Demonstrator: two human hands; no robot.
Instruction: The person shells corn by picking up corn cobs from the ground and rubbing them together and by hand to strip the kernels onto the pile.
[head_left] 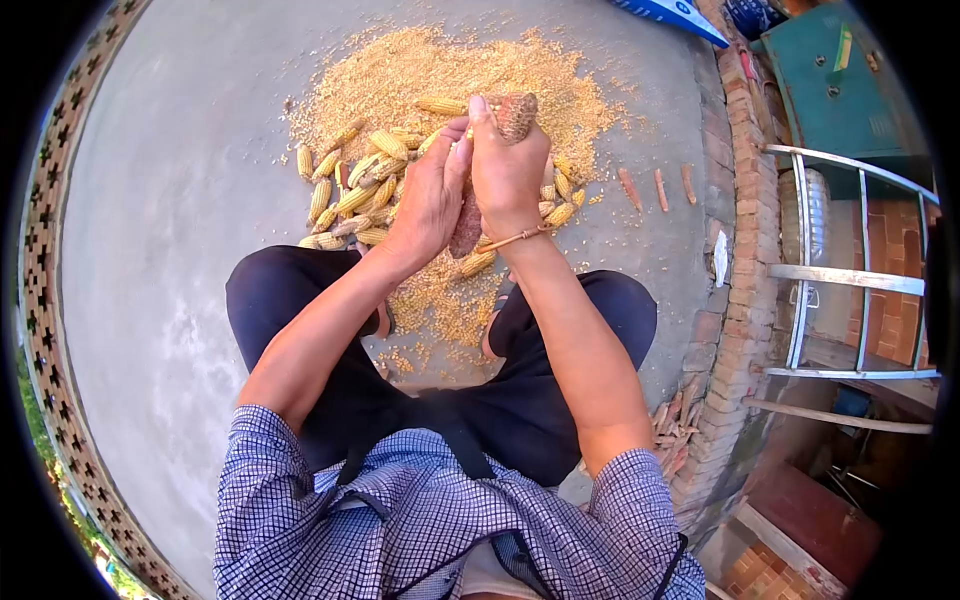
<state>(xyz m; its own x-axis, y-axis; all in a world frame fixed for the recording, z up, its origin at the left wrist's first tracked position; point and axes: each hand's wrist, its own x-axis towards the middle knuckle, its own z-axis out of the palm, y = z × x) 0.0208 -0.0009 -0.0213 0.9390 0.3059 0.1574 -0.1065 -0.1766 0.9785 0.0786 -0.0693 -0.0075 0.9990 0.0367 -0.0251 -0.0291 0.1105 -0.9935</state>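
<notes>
In front of me, above the spilled kernels, my two hands are pressed together. My right hand (pixel 507 180) is closed around a reddish, mostly bare corn cob (pixel 517 116) whose end sticks out past the thumb. My left hand (pixel 428 205) is closed against it, its thumb and fingertips meeting my right hand. Between the palms a second dark red cob (pixel 466 228) shows at its lower end; the fingers hide how it is gripped. Yellow ears of corn (pixel 357 198) lie heaped beneath and left of my hands. A wide pile of loose kernels (pixel 370 85) spreads behind them.
Several bare cobs (pixel 661 190) lie on the concrete floor (pixel 170 250) to the right, with more husky cobs (pixel 678 428) by the low brick edge (pixel 742 250). Beyond it are a metal ladder-like frame (pixel 848 272) and a green cabinet (pixel 835 85). My bent knees flank more kernels (pixel 440 310).
</notes>
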